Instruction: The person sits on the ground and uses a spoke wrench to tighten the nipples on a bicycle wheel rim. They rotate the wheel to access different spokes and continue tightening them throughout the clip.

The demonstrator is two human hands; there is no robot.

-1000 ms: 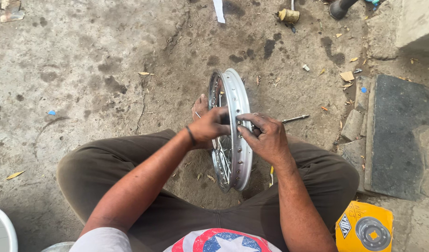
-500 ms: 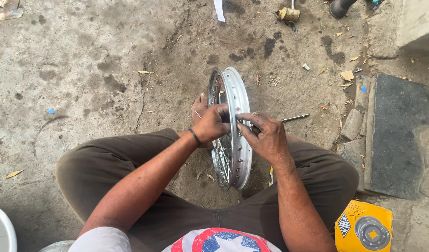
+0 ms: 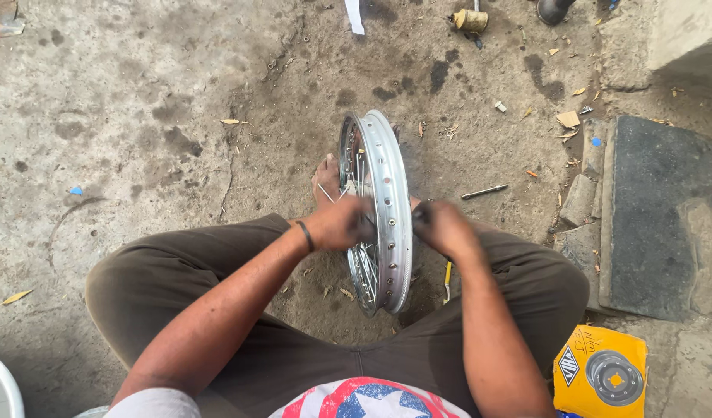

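Observation:
A silver spoked wheel rim (image 3: 387, 186) stands upright on the dirt ground between my knees, its edge toward me. My left hand (image 3: 342, 224) grips the left side of the rim among the spokes. On the rim's right side my right hand (image 3: 443, 228) is blurred and closed around a small dark tool. A bare foot (image 3: 325, 176) rests beside the rim on the left. I sit with legs apart in brown trousers.
A thin metal tool (image 3: 484, 191) lies on the ground right of the rim. A yellow box (image 3: 600, 371) sits at the lower right, a dark stone slab (image 3: 658, 217) to the right. A yellow-handled tool (image 3: 447, 279) pokes out by my right leg.
My right hand has slid from over the top of the rim to its right side and is blurred with motion. The left hand stays on the rim.

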